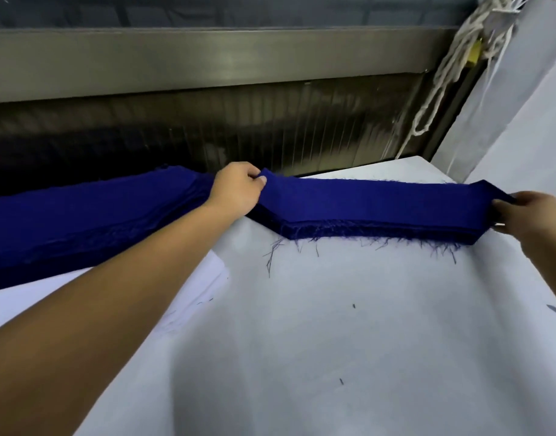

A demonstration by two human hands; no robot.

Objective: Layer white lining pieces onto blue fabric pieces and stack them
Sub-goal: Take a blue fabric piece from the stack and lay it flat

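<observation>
I log the left hand (238, 190) pinching the left end and the right hand (530, 214) curled round the right end of the long frayed blue woven fabric strip (364, 201) atop its stack (380, 230) at the far edge of the white table (333, 309); I judge the loose threads may drag lower layers askew.

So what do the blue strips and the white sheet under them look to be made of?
Blue strips: woven cloth with a matte finish, judging by the loose threads fraying from the cut edges.
White sheet: smooth, matte and faintly creased. It could be paper or thin lining; the picture leaves that open.
</observation>
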